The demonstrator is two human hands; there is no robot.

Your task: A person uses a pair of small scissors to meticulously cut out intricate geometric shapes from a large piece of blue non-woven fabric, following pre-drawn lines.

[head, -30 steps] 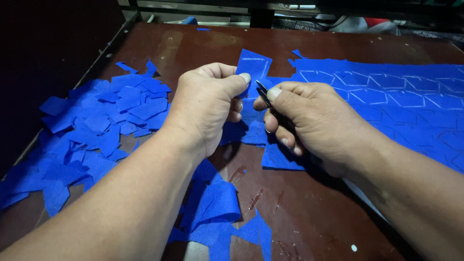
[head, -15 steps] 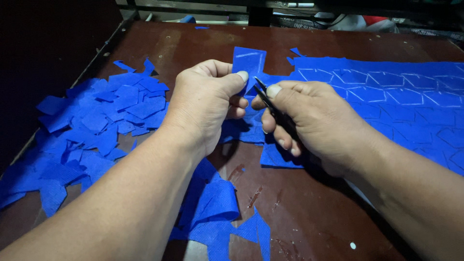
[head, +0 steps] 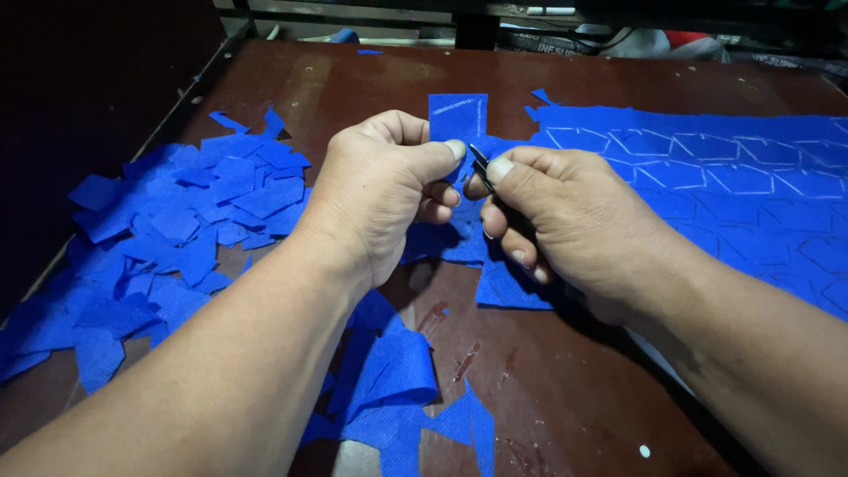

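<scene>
My left hand (head: 380, 190) pinches the edge of a blue fabric sheet (head: 707, 177) that carries white chalk outlines of shapes. A square flap of the same fabric (head: 458, 117) sticks up just above my thumb. My right hand (head: 565, 216) is closed around small dark scissors (head: 480, 163), whose tip meets the fabric right beside my left thumb. The blades are mostly hidden by my fingers.
A heap of cut blue fabric pieces (head: 168, 238) lies at the left on the dark brown table (head: 548, 389). More blue offcuts (head: 397, 389) lie at the front under my left forearm. A dark wall borders the left side; clutter sits beyond the far edge.
The two hands have stayed together on the fabric, the scissors working slightly further along the cut. The flap above my left thumb stands about the same.
</scene>
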